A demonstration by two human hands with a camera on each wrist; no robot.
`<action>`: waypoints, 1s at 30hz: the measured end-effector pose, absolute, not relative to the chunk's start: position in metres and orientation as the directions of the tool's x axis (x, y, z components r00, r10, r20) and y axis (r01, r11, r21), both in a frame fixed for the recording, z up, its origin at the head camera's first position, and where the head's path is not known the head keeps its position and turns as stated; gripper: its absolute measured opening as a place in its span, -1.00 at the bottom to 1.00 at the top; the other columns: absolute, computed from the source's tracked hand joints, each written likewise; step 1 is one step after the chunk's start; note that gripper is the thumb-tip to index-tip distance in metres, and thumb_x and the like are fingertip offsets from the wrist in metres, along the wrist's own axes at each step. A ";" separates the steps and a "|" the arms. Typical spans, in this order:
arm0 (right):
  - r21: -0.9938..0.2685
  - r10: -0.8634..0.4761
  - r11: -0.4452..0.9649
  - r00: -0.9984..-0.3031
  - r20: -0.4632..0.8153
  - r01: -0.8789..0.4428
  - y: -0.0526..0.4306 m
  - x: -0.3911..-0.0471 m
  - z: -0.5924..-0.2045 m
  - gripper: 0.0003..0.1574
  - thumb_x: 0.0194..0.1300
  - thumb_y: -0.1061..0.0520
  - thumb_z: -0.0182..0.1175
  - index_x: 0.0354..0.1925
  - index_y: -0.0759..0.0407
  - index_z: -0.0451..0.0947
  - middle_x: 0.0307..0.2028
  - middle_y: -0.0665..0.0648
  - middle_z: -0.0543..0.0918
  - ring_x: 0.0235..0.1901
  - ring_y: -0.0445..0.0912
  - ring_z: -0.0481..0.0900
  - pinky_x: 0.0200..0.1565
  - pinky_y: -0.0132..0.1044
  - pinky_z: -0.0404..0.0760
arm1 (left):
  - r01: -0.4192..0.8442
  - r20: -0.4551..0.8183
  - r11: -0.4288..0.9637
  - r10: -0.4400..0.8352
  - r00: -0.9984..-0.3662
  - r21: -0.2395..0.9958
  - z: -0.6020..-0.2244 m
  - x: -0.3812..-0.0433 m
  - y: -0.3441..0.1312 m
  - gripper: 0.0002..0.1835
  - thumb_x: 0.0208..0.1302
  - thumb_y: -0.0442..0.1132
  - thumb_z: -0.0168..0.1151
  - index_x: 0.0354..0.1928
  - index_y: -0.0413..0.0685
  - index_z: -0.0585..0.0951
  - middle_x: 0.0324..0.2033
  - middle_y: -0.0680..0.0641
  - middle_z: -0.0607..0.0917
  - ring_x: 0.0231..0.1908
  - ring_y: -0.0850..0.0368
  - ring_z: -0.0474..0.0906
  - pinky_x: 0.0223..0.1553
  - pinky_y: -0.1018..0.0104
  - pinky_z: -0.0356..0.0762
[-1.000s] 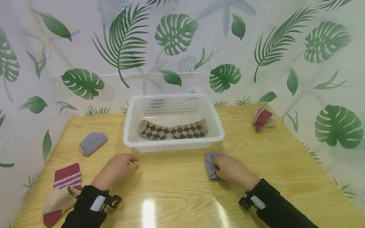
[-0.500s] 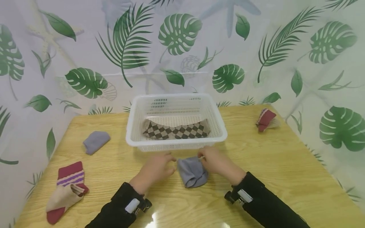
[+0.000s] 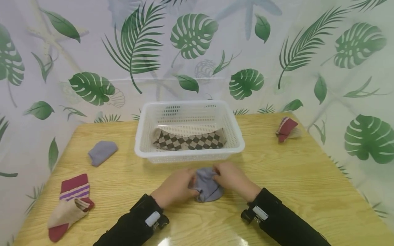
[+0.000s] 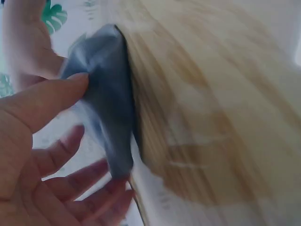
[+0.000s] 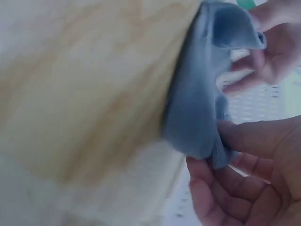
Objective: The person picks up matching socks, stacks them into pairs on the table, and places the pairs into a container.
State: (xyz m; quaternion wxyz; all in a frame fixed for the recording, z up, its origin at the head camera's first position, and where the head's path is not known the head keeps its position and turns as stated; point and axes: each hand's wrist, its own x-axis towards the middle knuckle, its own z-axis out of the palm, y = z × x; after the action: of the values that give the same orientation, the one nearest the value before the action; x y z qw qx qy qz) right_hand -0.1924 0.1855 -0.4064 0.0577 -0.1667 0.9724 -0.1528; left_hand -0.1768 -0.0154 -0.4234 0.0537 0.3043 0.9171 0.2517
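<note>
Loosely folded grey sock (image 3: 210, 186), plain, softly creased, ribbed at one edge

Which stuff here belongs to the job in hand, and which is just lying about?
Job:
held grey cloth
white basket just beyond, probably

Apparently lying about, all untouched:
checkered cloth in the basket
second grey cloth, left
striped sock, near left
maroon-and-beige bundle, far right

cloth (image 3: 208, 186) lies before the basket (image 3: 189, 154)

No readable text, label, brand, number or sign on anything in any view.
</note>
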 end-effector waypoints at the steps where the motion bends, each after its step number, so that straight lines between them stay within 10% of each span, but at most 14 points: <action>1: -0.310 -0.351 0.893 -0.936 -0.026 -0.326 0.185 -0.191 -0.403 -0.77 0.06 0.15 0.32 -0.57 0.08 0.43 -0.63 0.01 0.49 -0.60 -0.15 0.40 -0.58 -0.30 0.42 | 0.502 0.040 0.682 0.572 -0.820 0.532 -0.424 -0.177 -0.018 -0.65 -0.07 -0.12 0.41 -0.26 -0.09 0.54 -0.08 -0.19 0.65 -0.09 -0.04 0.56 -0.06 0.12 0.57; 6: -0.315 -0.434 0.827 -0.885 0.168 -0.466 0.179 -0.186 -0.377 -0.85 0.07 0.16 0.32 -0.44 0.10 0.50 -0.49 0.06 0.64 -0.51 -0.17 0.51 -0.47 -0.28 0.55 | 0.401 0.020 0.623 0.526 -0.851 0.672 -0.426 -0.181 -0.025 -0.28 -0.06 -0.19 0.41 0.20 -0.21 0.39 0.03 -0.23 0.60 -0.02 -0.05 0.52 0.03 0.05 0.52; 18: -0.676 -0.368 0.485 -0.831 0.417 -0.554 0.188 -0.160 -0.297 -0.89 0.18 0.27 0.24 -0.31 0.22 0.49 -0.45 0.11 0.62 -0.55 -0.26 0.47 -0.55 -0.37 0.52 | 0.342 0.028 0.395 0.620 -0.784 0.852 -0.428 -0.185 -0.045 -0.75 0.04 -0.07 0.37 -0.23 0.04 0.66 -0.26 -0.02 0.75 -0.25 0.19 0.60 -0.12 0.18 0.57; 24: -0.730 -0.281 0.614 -0.947 0.153 -0.300 0.229 -0.164 -0.299 -0.81 0.29 0.18 0.14 -0.26 0.33 0.46 -0.59 0.08 0.58 -0.63 -0.24 0.48 -0.55 -0.31 0.52 | 0.288 -0.021 0.464 0.554 -0.832 0.838 -0.417 -0.189 -0.088 -0.65 0.16 -0.06 0.28 -0.06 -0.07 0.59 -0.24 -0.10 0.70 -0.26 0.12 0.58 -0.22 0.17 0.58; 30: -0.281 -0.255 0.939 -0.949 -0.185 -0.198 0.232 -0.169 -0.348 -0.47 0.25 -0.02 0.16 0.01 0.37 0.48 -0.15 0.34 0.69 -0.19 0.16 0.63 -0.17 0.05 0.62 | 0.244 0.029 0.842 0.263 -0.964 0.482 -0.406 -0.180 -0.086 -0.56 0.09 -0.09 0.32 -0.06 -0.23 0.57 -0.18 -0.24 0.67 -0.17 -0.12 0.58 -0.15 -0.02 0.59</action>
State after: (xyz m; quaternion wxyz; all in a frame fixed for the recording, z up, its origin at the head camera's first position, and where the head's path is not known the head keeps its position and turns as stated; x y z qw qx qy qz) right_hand -0.1692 0.2319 -0.3481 0.1100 -0.1158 0.9785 -0.1304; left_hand -0.1800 -0.0865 -0.4059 0.0189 0.1323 0.9594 0.2483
